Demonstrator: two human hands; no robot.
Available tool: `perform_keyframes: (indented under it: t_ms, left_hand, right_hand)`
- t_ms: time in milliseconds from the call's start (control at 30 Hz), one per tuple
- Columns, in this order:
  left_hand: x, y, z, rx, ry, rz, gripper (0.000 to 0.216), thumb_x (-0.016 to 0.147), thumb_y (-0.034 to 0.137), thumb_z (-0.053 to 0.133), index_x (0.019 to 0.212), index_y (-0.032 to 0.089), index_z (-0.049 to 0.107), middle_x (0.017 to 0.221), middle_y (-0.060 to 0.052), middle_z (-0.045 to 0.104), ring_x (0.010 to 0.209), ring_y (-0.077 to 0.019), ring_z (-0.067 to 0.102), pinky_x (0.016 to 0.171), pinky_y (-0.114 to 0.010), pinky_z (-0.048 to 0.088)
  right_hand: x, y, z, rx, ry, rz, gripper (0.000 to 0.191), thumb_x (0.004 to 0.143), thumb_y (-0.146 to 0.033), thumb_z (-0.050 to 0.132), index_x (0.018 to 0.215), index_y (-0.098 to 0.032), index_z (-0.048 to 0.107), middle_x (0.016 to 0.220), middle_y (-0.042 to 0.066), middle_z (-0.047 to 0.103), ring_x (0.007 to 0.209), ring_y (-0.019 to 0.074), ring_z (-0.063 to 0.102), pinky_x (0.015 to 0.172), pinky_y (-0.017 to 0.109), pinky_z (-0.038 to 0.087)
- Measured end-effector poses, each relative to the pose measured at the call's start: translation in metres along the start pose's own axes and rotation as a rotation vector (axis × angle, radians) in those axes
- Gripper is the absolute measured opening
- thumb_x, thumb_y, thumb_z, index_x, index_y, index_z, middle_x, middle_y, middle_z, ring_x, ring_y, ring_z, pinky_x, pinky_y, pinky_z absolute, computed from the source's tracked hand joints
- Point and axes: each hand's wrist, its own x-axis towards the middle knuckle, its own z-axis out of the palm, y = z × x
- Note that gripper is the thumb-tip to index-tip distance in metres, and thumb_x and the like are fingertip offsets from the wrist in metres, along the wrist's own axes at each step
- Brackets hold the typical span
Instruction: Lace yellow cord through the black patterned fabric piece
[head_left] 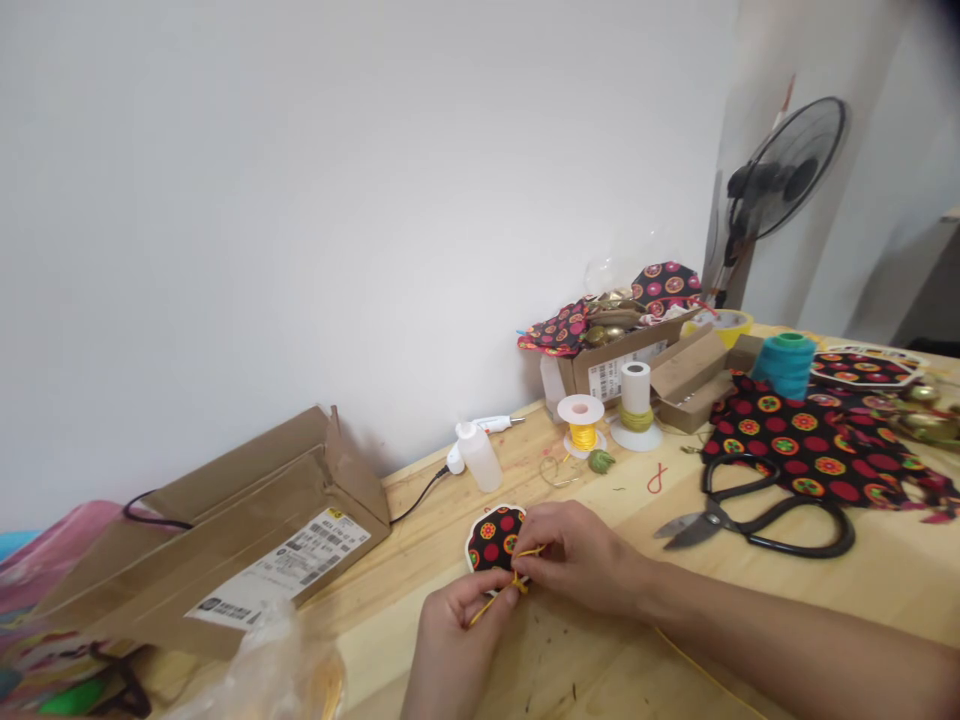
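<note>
My left hand (469, 615) pinches a yellow cord (518, 582) between thumb and fingers, near a small loop or knot. On the same cord, a little above, my right hand (566, 555) has its fingertips closed. One strand of cord trails from under my right wrist toward the bottom edge. Just behind my fingertips lies a dark patterned fabric piece (491, 540) with a white edge; my hands hide part of it. Black-handled scissors (750, 515) rest open to the right of my right forearm.
A spool of yellow cord (583, 428), a white spool (636, 395), a plastic bottle (480, 460) and a teal thread cone (785, 368) stand behind. Cardboard boxes (352, 500) sit left and at the back. Patterned fabric (787, 440) lies right, a fan (795, 175) beyond.
</note>
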Motion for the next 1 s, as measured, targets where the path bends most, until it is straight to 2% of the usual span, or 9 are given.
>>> perform_keyframes:
  t_ms: [100, 200, 300, 433, 600, 767, 1000]
  left_hand:
    - [-0.001, 0.0, 0.0, 0.007, -0.016, 0.009, 0.021, 0.052, 0.032, 0.067, 0.064, 0.014, 0.068, 0.063, -0.003, 0.068, 0.057, -0.016, 0.058, 0.052, -0.02, 0.043]
    - [-0.001, -0.002, 0.0, 0.009, -0.063, -0.036, 0.024, 0.056, 0.034, 0.063, 0.068, 0.013, 0.067, 0.053, -0.002, 0.065, 0.048, -0.0139, 0.055, 0.045, -0.019, 0.04]
    - [-0.002, -0.005, 0.001, -0.003, -0.037, -0.043, 0.024, 0.056, 0.035, 0.062, 0.067, 0.013, 0.066, 0.045, 0.001, 0.061, 0.042, -0.0114, 0.051, 0.04, -0.017, 0.036]
    - [-0.003, -0.001, 0.003, 0.019, 0.043, 0.015, 0.021, 0.054, 0.033, 0.064, 0.061, 0.014, 0.068, 0.053, -0.001, 0.066, 0.05, -0.0141, 0.055, 0.045, -0.018, 0.04]
    - [-0.004, 0.006, 0.002, 0.109, 0.016, 0.016, 0.02, 0.054, 0.032, 0.064, 0.063, 0.014, 0.07, 0.061, -0.005, 0.069, 0.06, -0.0185, 0.059, 0.051, -0.021, 0.043]
    - [-0.005, 0.007, 0.003, 0.101, 0.049, 0.019, 0.02, 0.054, 0.032, 0.064, 0.06, 0.014, 0.07, 0.059, -0.005, 0.068, 0.058, -0.0188, 0.059, 0.049, -0.022, 0.043]
    - [-0.004, 0.004, 0.002, 0.097, 0.028, 0.008, 0.022, 0.055, 0.033, 0.063, 0.06, 0.012, 0.069, 0.053, -0.004, 0.066, 0.051, -0.0157, 0.055, 0.046, -0.021, 0.041]
  right_hand:
    - [0.0, 0.001, -0.001, -0.026, 0.008, 0.027, 0.012, 0.071, -0.018, 0.052, 0.067, -0.018, 0.063, 0.063, -0.001, 0.059, 0.059, 0.0092, 0.049, 0.053, 0.018, 0.033]
    - [0.001, 0.001, -0.002, -0.038, -0.004, 0.037, 0.013, 0.072, -0.018, 0.052, 0.067, -0.018, 0.064, 0.064, -0.001, 0.059, 0.058, 0.0091, 0.049, 0.053, 0.018, 0.033]
    - [0.001, 0.0, -0.003, -0.039, -0.011, 0.041, 0.013, 0.071, -0.019, 0.052, 0.066, -0.018, 0.064, 0.063, 0.0, 0.058, 0.058, 0.0092, 0.049, 0.052, 0.018, 0.033]
    - [0.0, -0.002, -0.003, -0.036, -0.003, 0.052, 0.014, 0.072, -0.02, 0.052, 0.067, -0.018, 0.064, 0.063, 0.0, 0.058, 0.058, 0.0098, 0.049, 0.052, 0.018, 0.033]
    - [0.001, -0.002, -0.003, -0.039, -0.002, 0.053, 0.013, 0.071, -0.019, 0.052, 0.066, -0.018, 0.064, 0.063, 0.0, 0.058, 0.058, 0.0094, 0.049, 0.053, 0.018, 0.033]
    - [0.001, -0.003, -0.004, -0.067, 0.012, 0.046, 0.014, 0.071, -0.016, 0.052, 0.066, -0.017, 0.064, 0.064, 0.0, 0.058, 0.059, 0.0095, 0.049, 0.053, 0.018, 0.033]
    - [0.002, -0.003, -0.005, -0.058, 0.011, 0.034, 0.014, 0.071, -0.015, 0.051, 0.064, -0.017, 0.064, 0.061, 0.0, 0.057, 0.056, 0.0091, 0.048, 0.052, 0.018, 0.033]
